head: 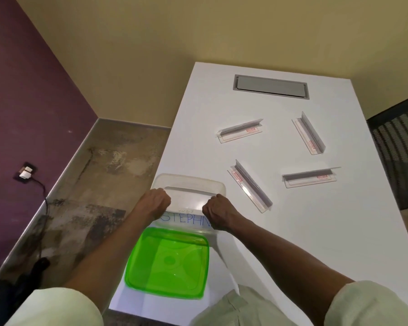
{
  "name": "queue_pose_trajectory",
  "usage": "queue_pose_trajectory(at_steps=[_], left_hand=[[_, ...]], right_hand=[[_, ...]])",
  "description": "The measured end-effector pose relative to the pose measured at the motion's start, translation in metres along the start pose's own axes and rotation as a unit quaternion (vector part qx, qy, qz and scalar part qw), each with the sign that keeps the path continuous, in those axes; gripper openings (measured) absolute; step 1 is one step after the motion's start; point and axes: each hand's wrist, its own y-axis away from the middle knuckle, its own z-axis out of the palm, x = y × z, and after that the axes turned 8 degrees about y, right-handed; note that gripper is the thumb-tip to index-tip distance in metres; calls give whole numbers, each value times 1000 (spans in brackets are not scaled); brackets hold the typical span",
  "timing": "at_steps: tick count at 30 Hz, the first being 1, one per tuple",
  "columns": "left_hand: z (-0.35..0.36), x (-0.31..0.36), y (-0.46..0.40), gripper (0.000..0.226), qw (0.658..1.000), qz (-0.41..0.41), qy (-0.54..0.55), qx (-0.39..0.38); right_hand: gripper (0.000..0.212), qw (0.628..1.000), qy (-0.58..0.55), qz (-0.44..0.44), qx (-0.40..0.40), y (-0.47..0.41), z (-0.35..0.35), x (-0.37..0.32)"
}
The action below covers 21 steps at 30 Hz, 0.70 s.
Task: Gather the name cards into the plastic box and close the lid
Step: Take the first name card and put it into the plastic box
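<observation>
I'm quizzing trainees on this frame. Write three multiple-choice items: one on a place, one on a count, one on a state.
1. Where does the green lid lie?
A. On the box
B. On the table, on the near side of the box
C. On the floor

2. How many name cards lie loose on the white table?
A. Two
B. Four
C. Six

3. What is the state of the plastic box?
A. Open, held on both sides
B. Closed with its lid
C. Tipped on its side

Answers: 1 B, the lid rests flat toward the person. 2 B, four holders are scattered beyond and right of the box. 3 A, the left hand and right hand grip its sides, lid off.
</observation>
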Motion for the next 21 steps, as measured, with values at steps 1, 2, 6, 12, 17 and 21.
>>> queue_pose_trajectory(at_steps=[1,2,6,12,17,21], left_hand=[[1,1,-1,26,1000,4,-7,-3],[1,1,-2,27,1000,8,-14,-6],[3,2,-5,28,999,21,-42,-21],[1,3,-8,27,997,28,-62,-30],[1,4,-5,27,997,25,-71,-31],[-2,6,-5,28,997,25,-65,-24]], right_hand=[[20,1000,12,-6,0,-2,3,0],[20,1000,24,-11,-2,-3,6,-1],[17,999,49,-17,5,-9,16,-4],[21,999,8,-21,-47,-16,27,-9],[26,999,-46,-9,-28,-20,26,-9],[29,998,-56,-2,-27,-18,23,-9]])
